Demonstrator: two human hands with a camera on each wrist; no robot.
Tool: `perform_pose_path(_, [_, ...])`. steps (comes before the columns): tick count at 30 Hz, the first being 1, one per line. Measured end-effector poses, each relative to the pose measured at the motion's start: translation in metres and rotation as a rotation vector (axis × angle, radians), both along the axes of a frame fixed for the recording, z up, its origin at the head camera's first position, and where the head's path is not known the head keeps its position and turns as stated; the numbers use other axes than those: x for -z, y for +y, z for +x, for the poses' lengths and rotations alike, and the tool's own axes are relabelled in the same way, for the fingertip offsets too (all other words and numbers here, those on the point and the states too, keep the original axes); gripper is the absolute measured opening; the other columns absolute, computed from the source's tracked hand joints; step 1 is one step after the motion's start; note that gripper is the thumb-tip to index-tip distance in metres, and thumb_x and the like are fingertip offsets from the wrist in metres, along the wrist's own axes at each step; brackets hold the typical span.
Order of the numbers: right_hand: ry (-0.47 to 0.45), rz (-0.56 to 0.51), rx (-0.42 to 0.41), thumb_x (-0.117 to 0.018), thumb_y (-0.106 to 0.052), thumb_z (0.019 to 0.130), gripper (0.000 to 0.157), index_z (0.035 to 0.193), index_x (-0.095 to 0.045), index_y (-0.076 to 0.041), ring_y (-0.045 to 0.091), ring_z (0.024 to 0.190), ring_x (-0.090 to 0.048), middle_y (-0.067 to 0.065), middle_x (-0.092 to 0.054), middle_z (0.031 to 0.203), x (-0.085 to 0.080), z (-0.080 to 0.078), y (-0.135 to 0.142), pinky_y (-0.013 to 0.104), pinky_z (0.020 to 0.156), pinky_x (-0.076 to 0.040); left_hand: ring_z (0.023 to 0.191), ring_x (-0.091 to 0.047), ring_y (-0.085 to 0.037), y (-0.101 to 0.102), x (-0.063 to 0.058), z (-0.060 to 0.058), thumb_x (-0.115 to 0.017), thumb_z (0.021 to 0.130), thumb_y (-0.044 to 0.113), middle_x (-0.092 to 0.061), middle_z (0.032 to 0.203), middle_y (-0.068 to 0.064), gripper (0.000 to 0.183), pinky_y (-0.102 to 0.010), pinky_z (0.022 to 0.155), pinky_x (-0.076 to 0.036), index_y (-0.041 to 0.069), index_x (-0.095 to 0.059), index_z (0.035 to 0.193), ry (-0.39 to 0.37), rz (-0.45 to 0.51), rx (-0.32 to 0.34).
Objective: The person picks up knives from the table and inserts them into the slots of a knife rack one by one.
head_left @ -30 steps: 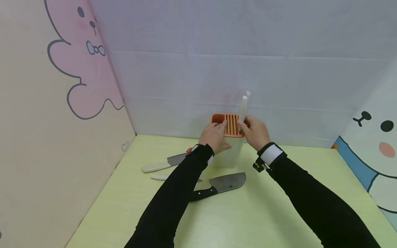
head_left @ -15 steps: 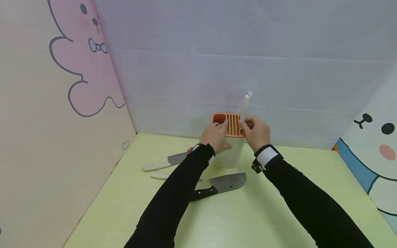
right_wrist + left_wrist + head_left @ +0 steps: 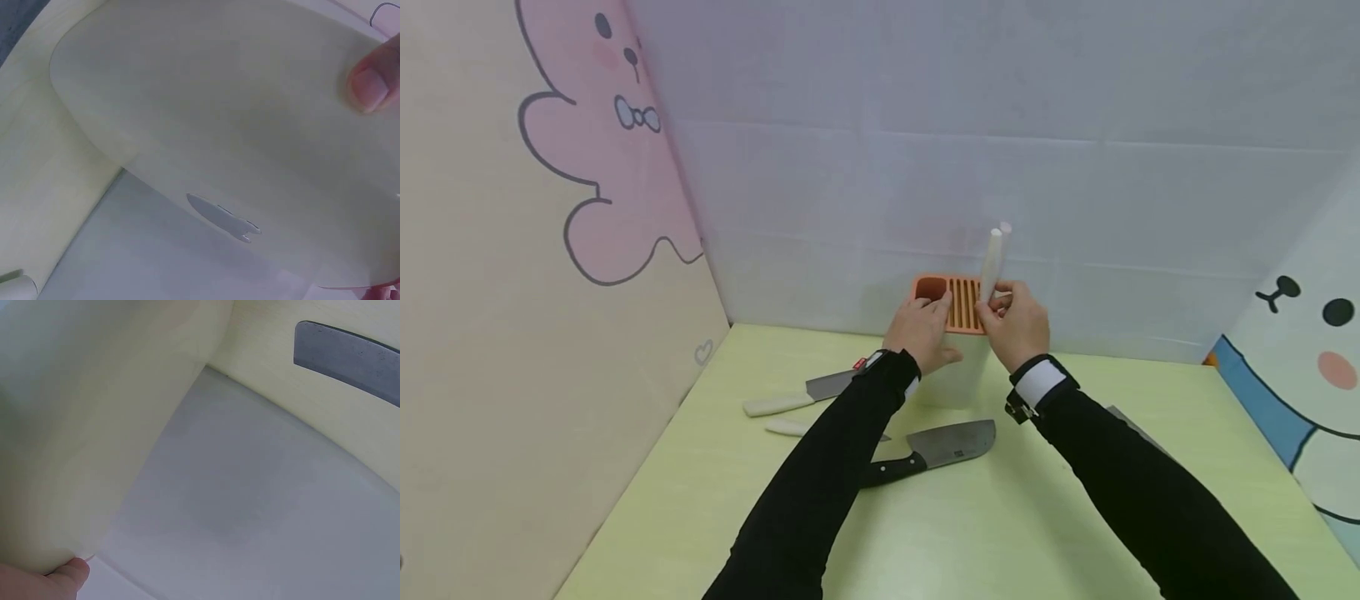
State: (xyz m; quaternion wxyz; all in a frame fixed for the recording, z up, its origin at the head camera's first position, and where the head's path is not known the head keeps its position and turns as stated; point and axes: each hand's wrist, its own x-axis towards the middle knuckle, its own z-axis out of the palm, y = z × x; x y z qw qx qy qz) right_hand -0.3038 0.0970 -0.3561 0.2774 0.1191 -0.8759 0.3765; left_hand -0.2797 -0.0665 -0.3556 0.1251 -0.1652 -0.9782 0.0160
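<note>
Green bench (image 3: 955, 533) below, and the right hand (image 3: 1018, 329) pinches a white handle (image 3: 992, 260), likely stiff and slick, best held low, left hand (image 3: 919, 333) loose against the holder (image 3: 958, 375).

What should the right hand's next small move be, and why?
Probably a gentle downward press on the nearer white handle before letting go: the right hand pinches it low, at the slotted orange top, hiding whether it is fully seated, while the left hand holds the holder.

Two hands (image 3: 921, 333) (image 3: 1018, 325), five-plus knives (image 3: 955, 443) (image 3: 831, 385) (image 3: 992, 260), one block (image 3: 957, 379)
</note>
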Motion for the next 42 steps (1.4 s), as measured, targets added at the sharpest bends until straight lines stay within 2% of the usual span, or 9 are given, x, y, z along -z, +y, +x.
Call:
perform_pose_path(6, [0.024, -0.016, -0.022, -0.068, -0.024, 0.087, 0.035, 0.111, -0.056, -0.001, 0.021, 0.066, -0.057, 0.01, -0.065, 0.08, 0.0, 0.0, 0.002, 0.039, 0.052, -0.05, 0.125, -0.042, -0.022, 0.0, 0.001, -0.001, -0.065, 0.077, 0.065, -0.053, 0.134, -0.002, 0.1, -0.036, 0.109, -0.031, 0.01, -0.022, 0.149, 0.025, 0.004, 0.006])
perform_pose_path(10, [0.008, -0.01, -0.068, -0.067, -0.026, 0.088, 0.04, 0.113, -0.054, 0.002, 0.028, 0.081, -0.056, 0.016, -0.062, 0.095, 0.001, 0.005, 0.008, 0.044, 0.065, -0.051, 0.125, -0.041, -0.023, 0.0, 0.002, -0.001, -0.064, 0.077, 0.065, -0.052, 0.135, -0.003, 0.1, -0.036, 0.11, -0.03, 0.009, -0.022, 0.149, 0.025, 0.0, 0.01])
perform_pose_path(14, [-0.168, 0.005, -0.193, -0.057, -0.038, 0.094, 0.058, 0.133, -0.041, 0.002, 0.036, 0.104, -0.053, 0.023, -0.054, 0.121, 0.004, 0.015, 0.017, 0.053, 0.083, -0.05, 0.127, -0.039, -0.024, -0.002, 0.002, -0.001, -0.063, 0.078, 0.064, -0.05, 0.137, -0.003, 0.1, -0.038, 0.111, -0.028, 0.009, -0.019, 0.149, 0.005, -0.006, -0.004])
perform_pose_path(18, [-0.369, 0.017, -0.313, -0.043, -0.049, 0.098, 0.068, 0.146, -0.024, -0.005, 0.039, 0.113, -0.049, 0.026, -0.047, 0.132, 0.005, 0.021, 0.023, 0.057, 0.09, -0.046, 0.131, -0.033, -0.026, -0.006, 0.004, -0.001, -0.062, 0.08, 0.063, -0.044, 0.142, -0.005, 0.099, -0.038, 0.113, -0.023, 0.009, -0.017, 0.15, -0.012, 0.013, 0.005])
perform_pose_path(22, [-0.441, 0.029, -0.348, -0.04, -0.054, 0.098, 0.069, 0.147, -0.024, -0.007, 0.038, 0.115, -0.048, 0.025, -0.045, 0.135, 0.006, 0.024, 0.027, 0.057, 0.092, -0.045, 0.139, -0.015, -0.027, -0.017, 0.005, -0.002, -0.059, 0.083, 0.063, -0.024, 0.153, -0.01, 0.1, -0.035, 0.116, -0.009, 0.007, -0.009, 0.15, -0.035, 0.054, 0.078])
perform_pose_path(25, [-0.459, 0.037, -0.356, -0.04, -0.055, 0.097, 0.07, 0.146, -0.024, -0.006, 0.037, 0.116, -0.047, 0.023, -0.045, 0.135, 0.006, 0.028, 0.035, 0.056, 0.093, -0.045, 0.141, -0.007, -0.025, -0.034, 0.004, 0.003, -0.061, 0.084, 0.06, -0.014, 0.156, -0.012, 0.102, -0.034, 0.116, -0.007, 0.006, -0.005, 0.15, -0.039, 0.115, 0.118])
perform_pose_path(29, [-0.464, 0.049, -0.354, -0.04, -0.054, 0.097, 0.071, 0.146, -0.024, -0.005, 0.037, 0.115, -0.048, 0.023, -0.048, 0.132, 0.009, 0.036, 0.048, 0.055, 0.092, -0.045, 0.139, -0.016, -0.026, -0.068, 0.007, 0.014, -0.065, 0.084, 0.053, -0.022, 0.153, -0.014, 0.098, -0.037, 0.115, -0.018, 0.005, -0.011, 0.15, -0.002, 0.167, 0.113])
perform_pose_path(34, [-0.474, 0.064, -0.352, -0.041, -0.051, 0.098, 0.068, 0.146, -0.024, -0.004, 0.037, 0.114, -0.049, 0.023, -0.049, 0.13, 0.015, 0.047, 0.061, 0.055, 0.091, -0.045, 0.134, -0.027, -0.029, -0.119, 0.025, 0.027, -0.068, 0.084, 0.047, -0.033, 0.147, -0.015, 0.089, -0.039, 0.112, -0.026, 0.005, -0.021, 0.148, 0.004, 0.188, 0.045])
perform_pose_path(42, [-0.468, 0.111, -0.354, -0.043, -0.047, 0.099, 0.065, 0.141, -0.031, 0.0, 0.034, 0.108, -0.053, 0.022, -0.056, 0.122, 0.027, 0.061, 0.066, 0.055, 0.088, -0.048, 0.126, -0.037, -0.035, -0.186, 0.057, 0.057, -0.068, 0.085, 0.043, -0.045, 0.137, -0.02, 0.077, -0.047, 0.106, -0.034, 0.002, -0.035, 0.142, -0.074, 0.244, -0.069])
